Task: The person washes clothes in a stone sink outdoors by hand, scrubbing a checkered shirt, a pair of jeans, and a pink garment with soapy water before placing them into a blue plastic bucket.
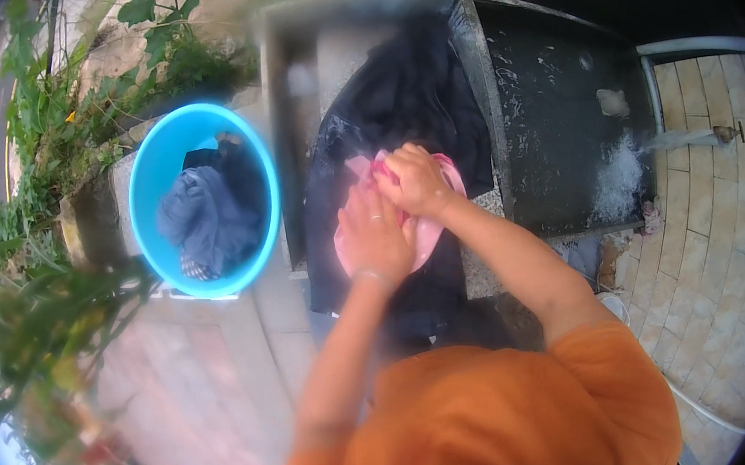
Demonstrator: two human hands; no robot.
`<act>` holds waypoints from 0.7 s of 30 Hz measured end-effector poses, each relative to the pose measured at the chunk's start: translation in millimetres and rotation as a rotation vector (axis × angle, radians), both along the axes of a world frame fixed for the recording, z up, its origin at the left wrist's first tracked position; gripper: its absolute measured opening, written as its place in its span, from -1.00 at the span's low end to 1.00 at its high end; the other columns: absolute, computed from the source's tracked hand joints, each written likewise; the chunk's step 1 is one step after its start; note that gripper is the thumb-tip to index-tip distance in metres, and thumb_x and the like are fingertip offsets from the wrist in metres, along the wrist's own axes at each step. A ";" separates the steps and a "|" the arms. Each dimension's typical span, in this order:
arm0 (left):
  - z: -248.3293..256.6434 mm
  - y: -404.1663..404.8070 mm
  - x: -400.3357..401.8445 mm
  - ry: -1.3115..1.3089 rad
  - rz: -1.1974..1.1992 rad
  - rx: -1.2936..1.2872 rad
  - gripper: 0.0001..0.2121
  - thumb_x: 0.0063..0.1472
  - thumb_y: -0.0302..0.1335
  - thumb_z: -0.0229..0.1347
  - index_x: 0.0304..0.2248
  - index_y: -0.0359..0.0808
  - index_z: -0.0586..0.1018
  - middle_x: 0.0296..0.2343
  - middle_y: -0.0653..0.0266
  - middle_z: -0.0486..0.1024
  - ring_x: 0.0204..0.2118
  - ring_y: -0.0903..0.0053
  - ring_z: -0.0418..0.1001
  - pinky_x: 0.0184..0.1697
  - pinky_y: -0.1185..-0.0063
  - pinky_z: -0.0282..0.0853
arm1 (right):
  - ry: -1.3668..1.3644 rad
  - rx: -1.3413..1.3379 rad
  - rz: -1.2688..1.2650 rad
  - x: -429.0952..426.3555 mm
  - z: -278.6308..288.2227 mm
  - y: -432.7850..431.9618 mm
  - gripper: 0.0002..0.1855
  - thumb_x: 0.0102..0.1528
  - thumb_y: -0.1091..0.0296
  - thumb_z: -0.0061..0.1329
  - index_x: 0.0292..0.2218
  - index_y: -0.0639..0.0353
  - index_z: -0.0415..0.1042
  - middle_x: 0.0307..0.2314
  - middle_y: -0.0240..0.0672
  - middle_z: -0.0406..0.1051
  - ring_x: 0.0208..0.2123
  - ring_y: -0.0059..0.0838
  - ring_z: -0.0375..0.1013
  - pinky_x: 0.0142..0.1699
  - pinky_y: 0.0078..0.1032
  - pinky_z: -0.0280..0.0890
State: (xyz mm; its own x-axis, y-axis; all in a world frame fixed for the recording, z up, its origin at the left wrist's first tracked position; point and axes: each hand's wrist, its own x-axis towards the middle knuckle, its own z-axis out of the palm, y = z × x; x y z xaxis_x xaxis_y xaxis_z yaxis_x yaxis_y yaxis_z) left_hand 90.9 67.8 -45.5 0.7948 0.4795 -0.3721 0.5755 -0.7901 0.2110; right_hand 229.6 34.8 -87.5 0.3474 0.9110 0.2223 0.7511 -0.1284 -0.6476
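Observation:
Both of my hands are on a soft pink thing (430,243), perhaps a plastic bag; its exact kind is unclear. My right hand (413,176) has its fingers curled around the gathered upper part. Pressed to the left side with fingers stretched forward is my left hand (375,229), wearing a ring and a bracelet. Under the pink thing, a dark garment (398,98) lies spread over the washing slab of a concrete sink (482,61) and hangs down its front edge. My hands cover the middle of the pink thing.
A bright blue plastic tub (149,240) with grey-blue and dark clothes (204,207) stands left of the sink. On the right, a tap (725,134) pours water into a basin (544,165). Leafy plants (34,133) grow along the left, and a tiled surface (694,209) lies far right.

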 end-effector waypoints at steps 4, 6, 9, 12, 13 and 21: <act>0.2 -2.5 0.2 -0.023 0.048 -0.063 -0.33 0.26 -0.08 -0.19 0.21 -0.40 0.12 0.26 0.07 -0.09 0.33 0.09 -0.28 0.30 0.15 -0.40 | -0.094 -0.219 -0.254 53.0 -4.1 44.8 -0.78 -0.01 0.28 -0.02 -0.31 0.16 0.47 -0.34 -0.15 0.44 -0.24 -0.11 0.35 -0.09 -0.19 0.18; 0.6 1.6 -3.3 0.020 0.074 -0.072 -0.31 0.25 -0.06 -0.19 0.22 -0.38 0.10 0.27 0.07 -0.11 0.33 0.08 -0.31 0.30 0.14 -0.40 | 0.075 -0.174 -0.185 31.8 9.4 17.1 -0.77 -0.02 0.30 0.00 -0.29 0.16 0.46 -0.32 -0.15 0.44 -0.24 -0.11 0.35 -0.09 -0.18 0.18; -1.8 5.9 -7.0 -0.014 0.095 -0.035 -0.31 0.25 -0.05 -0.21 0.23 -0.36 0.09 0.26 0.04 -0.10 0.33 0.05 -0.32 0.29 0.12 -0.41 | 0.198 -0.018 0.009 -19.8 30.2 -21.1 -0.81 -0.05 0.36 0.03 -0.33 0.17 0.47 -0.34 -0.17 0.45 -0.25 -0.11 0.37 -0.10 -0.18 0.21; -2.5 0.4 -2.3 0.018 0.104 -0.069 -0.32 0.24 -0.07 -0.20 0.23 -0.35 0.09 0.26 0.02 -0.11 0.33 0.04 -0.32 0.29 0.12 -0.42 | 0.100 -0.085 -0.018 -11.3 -2.5 -3.0 -0.86 -0.02 0.31 0.02 -0.44 0.18 0.48 -0.44 -0.18 0.47 -0.32 -0.13 0.40 -0.14 -0.21 0.26; -3.8 -3.4 1.9 -0.056 0.124 -0.041 -0.31 0.24 -0.07 -0.18 0.22 -0.37 0.09 0.26 0.02 -0.11 0.33 0.04 -0.32 0.30 0.12 -0.42 | -0.030 -0.171 -0.104 6.4 -5.9 30.0 -0.81 0.02 0.25 -0.02 -0.50 0.17 0.48 -0.51 -0.19 0.47 -0.38 -0.15 0.41 -0.18 -0.24 0.30; 33.1 3.5 -24.4 0.104 0.125 -0.232 -0.31 0.23 -0.07 -0.14 0.18 -0.46 0.15 0.22 -0.07 0.02 0.33 0.18 -0.21 0.30 0.18 -0.50 | 0.120 -0.142 -0.020 -31.2 40.8 -11.3 -0.73 -0.09 0.15 0.14 -0.57 0.15 0.43 -0.42 -0.33 0.44 -0.24 -0.28 0.31 -0.10 -0.30 0.09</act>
State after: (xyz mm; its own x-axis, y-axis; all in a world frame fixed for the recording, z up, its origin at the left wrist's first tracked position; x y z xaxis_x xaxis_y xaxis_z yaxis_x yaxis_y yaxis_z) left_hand 66.5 71.4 -12.4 0.6866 0.4637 -0.5599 0.6935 -0.6489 0.3130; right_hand 198.5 23.5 -46.6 0.3817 0.9231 0.0474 0.6659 -0.2391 -0.7066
